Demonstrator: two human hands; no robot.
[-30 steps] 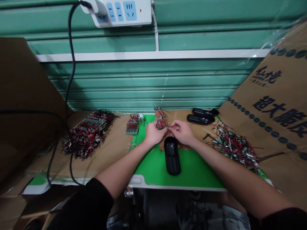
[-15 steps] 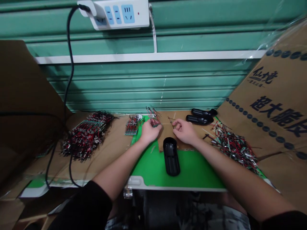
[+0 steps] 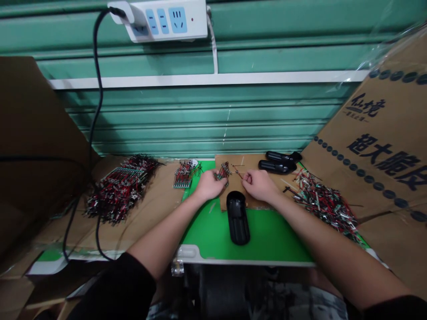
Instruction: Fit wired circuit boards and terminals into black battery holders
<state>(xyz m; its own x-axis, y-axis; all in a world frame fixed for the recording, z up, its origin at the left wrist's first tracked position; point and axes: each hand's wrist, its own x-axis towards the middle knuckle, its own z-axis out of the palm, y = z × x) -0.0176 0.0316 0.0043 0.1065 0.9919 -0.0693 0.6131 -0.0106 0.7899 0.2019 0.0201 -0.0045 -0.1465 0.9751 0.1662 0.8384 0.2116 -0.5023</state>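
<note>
My left hand [image 3: 211, 184] is closed on a small panel of circuit boards [image 3: 223, 171] with red and black wires, tilted to the right above the cardboard sheet [image 3: 230, 204]. My right hand [image 3: 258, 183] pinches a thin wired piece [image 3: 238, 173], its far end pointing toward the panel; its exact kind is too small to make out. Just below both hands, a black plastic shell [image 3: 238, 218] lies hollow side up on the green board [image 3: 276, 235]. Left of my left hand stands another wired circuit board panel [image 3: 182, 175].
A large heap of wired boards [image 3: 116, 191] lies at left, crossed by a black cable [image 3: 98, 111]. To the right are two black shells [image 3: 278, 166] and a pile of loose wired pieces [image 3: 328, 204]. Cardboard boxes [image 3: 383, 146] flank the table; a power strip [image 3: 170, 20] hangs above.
My left hand has turned the circuit board panel over to the right, so its wires lean toward my right hand. My right hand has shifted slightly right and down with the wired piece.
</note>
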